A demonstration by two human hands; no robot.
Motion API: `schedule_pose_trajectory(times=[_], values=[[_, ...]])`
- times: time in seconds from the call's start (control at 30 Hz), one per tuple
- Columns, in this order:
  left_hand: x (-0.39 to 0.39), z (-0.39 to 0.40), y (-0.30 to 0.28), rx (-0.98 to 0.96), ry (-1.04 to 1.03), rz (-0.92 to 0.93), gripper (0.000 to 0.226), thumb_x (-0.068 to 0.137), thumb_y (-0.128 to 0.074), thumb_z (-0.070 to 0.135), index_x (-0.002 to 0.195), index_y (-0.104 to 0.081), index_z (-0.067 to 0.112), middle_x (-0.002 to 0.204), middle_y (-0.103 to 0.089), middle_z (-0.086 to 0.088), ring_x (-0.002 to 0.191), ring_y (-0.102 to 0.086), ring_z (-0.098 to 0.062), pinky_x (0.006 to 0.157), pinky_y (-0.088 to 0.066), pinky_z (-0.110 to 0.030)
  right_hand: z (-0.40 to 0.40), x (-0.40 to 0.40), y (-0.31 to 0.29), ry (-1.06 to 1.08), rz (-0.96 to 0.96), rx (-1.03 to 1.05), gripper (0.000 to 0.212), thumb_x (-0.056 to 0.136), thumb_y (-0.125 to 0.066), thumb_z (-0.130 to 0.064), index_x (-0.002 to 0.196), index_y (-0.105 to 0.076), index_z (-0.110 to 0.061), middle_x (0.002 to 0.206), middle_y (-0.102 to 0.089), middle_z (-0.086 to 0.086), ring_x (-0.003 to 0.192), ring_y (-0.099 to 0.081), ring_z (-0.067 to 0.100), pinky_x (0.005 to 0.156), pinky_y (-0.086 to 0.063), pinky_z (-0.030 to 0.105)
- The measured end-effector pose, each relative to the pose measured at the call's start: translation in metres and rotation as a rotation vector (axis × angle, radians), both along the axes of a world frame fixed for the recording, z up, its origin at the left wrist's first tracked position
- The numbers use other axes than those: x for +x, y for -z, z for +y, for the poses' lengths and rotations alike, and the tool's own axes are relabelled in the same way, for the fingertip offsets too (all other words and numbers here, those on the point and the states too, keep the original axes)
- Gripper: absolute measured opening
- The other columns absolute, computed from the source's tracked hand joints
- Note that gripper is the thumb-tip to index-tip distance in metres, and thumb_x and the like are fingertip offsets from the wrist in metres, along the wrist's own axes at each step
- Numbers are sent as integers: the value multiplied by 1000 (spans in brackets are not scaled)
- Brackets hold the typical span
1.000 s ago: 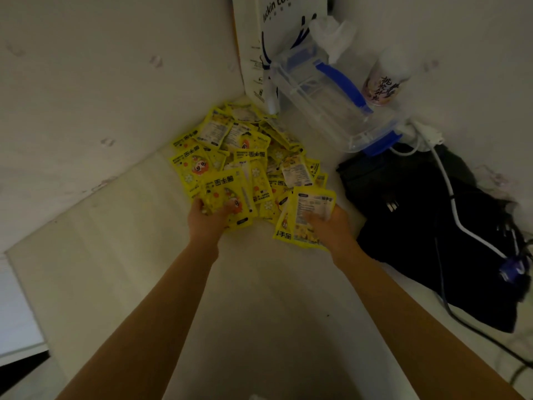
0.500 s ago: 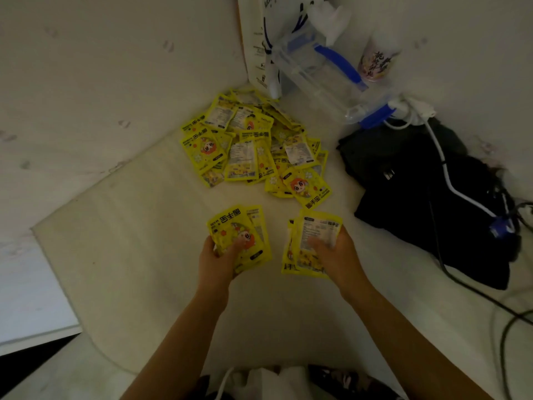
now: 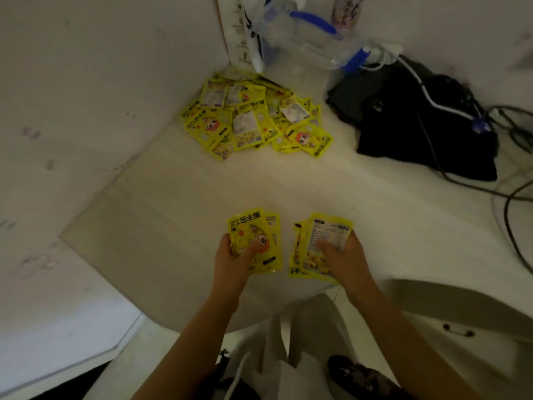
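Observation:
A heap of several yellow snack packets lies in the far corner of a pale tabletop. My left hand grips a small bunch of yellow packets, printed cartoon side up, thumb across the front. My right hand grips another bunch of packets with the label side up. Both bunches hover side by side over the table's near edge, well short of the heap.
A clear plastic box with blue clips and a white paper bag stand in the back corner. A black bag with white and black cables lies at the right. A white tote bag hangs below the table edge.
Both hands have lifted their bunches of packets off the heap and drawn them back toward me, to the near edge of the table. The heap is left smaller.

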State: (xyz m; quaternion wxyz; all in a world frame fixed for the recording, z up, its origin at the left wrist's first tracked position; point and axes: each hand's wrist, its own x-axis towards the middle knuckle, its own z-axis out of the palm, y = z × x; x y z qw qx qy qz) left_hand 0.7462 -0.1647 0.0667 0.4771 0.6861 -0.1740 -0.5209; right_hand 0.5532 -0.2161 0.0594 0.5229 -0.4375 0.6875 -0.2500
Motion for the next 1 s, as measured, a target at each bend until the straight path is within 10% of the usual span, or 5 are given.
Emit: schedule_pose_trajectory(times=[0.47,0.73,1.0], values=[[-60,64,0,-45,408,-132,25,79,-75,15,102,-64,13,95,-73,-4,86,-72,-20,69,-61,-37,152,-63,1,411,-15,50,32,82,-67,-17,111,-55,-21,102,-70,0,90,-70,17,80,-59,46],[-153,122,0,-20,710,-198,23,80,-73,21,99,-61,25,92,-70,10,80,-67,-4,64,-52,-20,259,-136,-5,640,-37,27,29,86,-64,-8,113,-54,-8,100,-69,5,85,-68,14,64,-54,19],[-259,231,6,0,930,-171,26,81,-72,15,104,-61,20,93,-70,7,81,-68,-6,60,-50,-16,396,-219,0,890,-81,76,28,86,-66,-10,108,-49,-14,105,-69,11,93,-69,26,83,-57,49]])
